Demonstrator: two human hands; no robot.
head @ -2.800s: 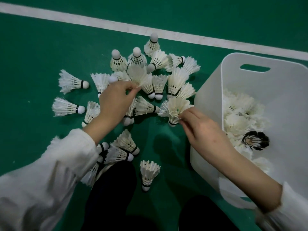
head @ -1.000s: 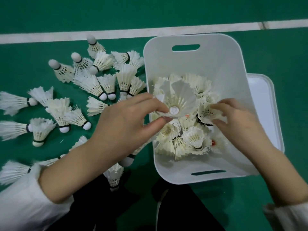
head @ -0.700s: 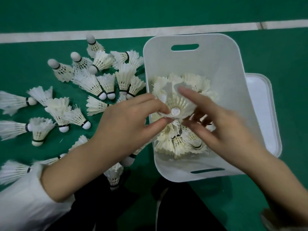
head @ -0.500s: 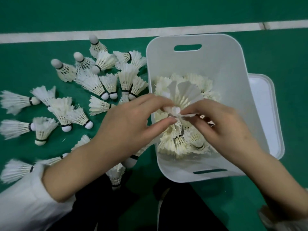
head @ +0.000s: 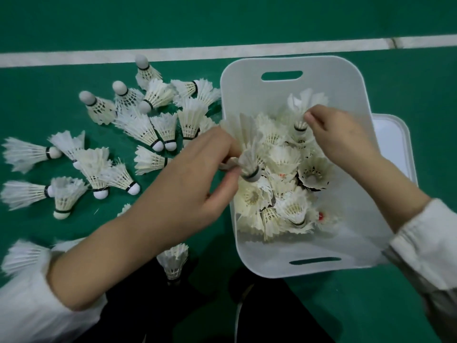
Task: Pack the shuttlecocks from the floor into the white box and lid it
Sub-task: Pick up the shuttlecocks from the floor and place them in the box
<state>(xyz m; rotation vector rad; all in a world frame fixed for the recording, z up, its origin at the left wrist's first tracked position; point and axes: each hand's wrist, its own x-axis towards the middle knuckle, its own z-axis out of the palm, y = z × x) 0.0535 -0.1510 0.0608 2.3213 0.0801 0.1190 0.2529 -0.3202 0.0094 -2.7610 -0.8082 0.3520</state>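
shuttlecocks (head: 146, 129) lie scattered on the green court floor (head: 247, 21) left of the white box (head: 279, 65), which holds a heap of many more. the left hand (head: 197, 174) pinches a shuttlecock (head: 247, 149), cork down, over the box's left rim, while the right hand (head: 341, 134) pinches a second shuttlecock (head: 303, 105) near its base above the heap. the lid (head: 395, 144) lies on the floor, partly hidden behind the box's right wall.
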